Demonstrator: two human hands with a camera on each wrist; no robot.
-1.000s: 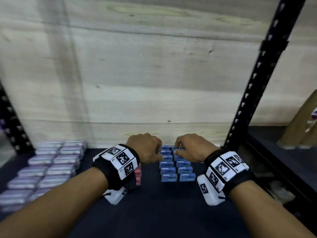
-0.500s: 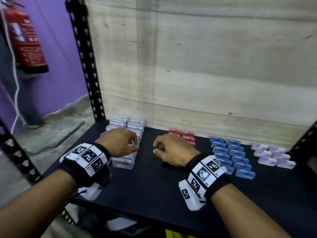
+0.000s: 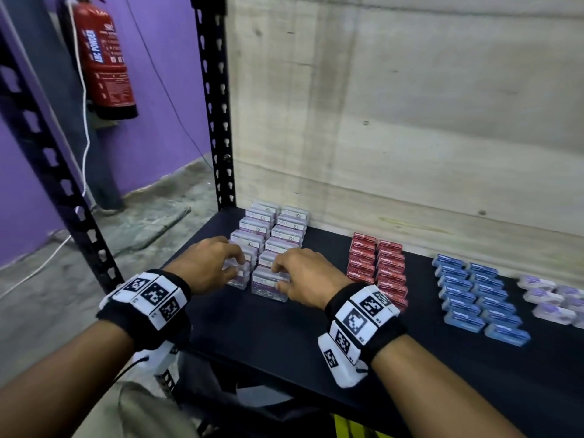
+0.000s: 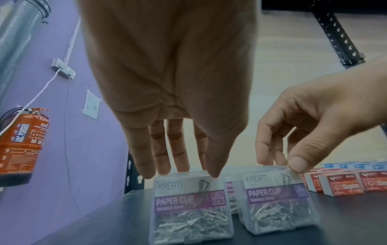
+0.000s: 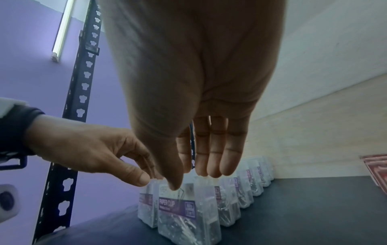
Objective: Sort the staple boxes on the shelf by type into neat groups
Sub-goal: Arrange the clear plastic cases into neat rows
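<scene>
Two rows of clear paper clip boxes [image 3: 275,235] stand at the shelf's left end. Right of them come rows of red staple boxes [image 3: 376,267], blue staple boxes [image 3: 477,295] and small lilac boxes [image 3: 550,298]. My left hand [image 3: 235,270] pinches the top of the front-left clear box [image 4: 190,207], thumb in front and fingers behind. My right hand [image 3: 281,275] pinches the top of the front-right clear box [image 4: 278,203] in the same way. Both boxes stand on the black shelf [image 3: 252,336].
A wooden back panel [image 3: 410,121] closes the shelf behind the rows. A black perforated upright [image 3: 215,105] stands at the left rear corner. A red fire extinguisher [image 3: 104,58] hangs on the purple wall beyond. Bare shelf lies in front of the rows.
Both hands have moved left from the blue boxes, past the red ones, to the clear paper clip boxes and have taken hold of the two front ones. The view swung left with them.
</scene>
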